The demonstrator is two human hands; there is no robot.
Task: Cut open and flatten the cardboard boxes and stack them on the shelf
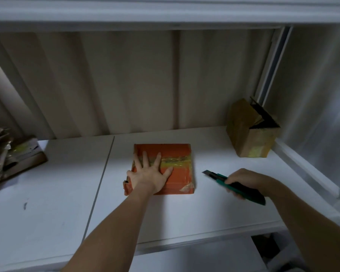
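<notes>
The orange box (163,168) lies flat in the middle of the white shelf (185,209). The left hand (149,173) presses on its left part with the fingers straight and spread. A strip of yellowish tape (175,160) runs across the lid from left to right, and this seam is the long line that the cut probably must follow. The right hand (243,183) is just to the right of the box, not touching it, and its fingers are curled around a green and black knife (234,186). The blade points to the left, toward the right edge of the box, so this hand is nearer to the free end of the tape. A brown box (251,132) with open flaps stands far right, near the shelf post. On the far left lies a pile of flattened cardboard (14,160). Behind is a pale ribbed wall (126,81).
</notes>
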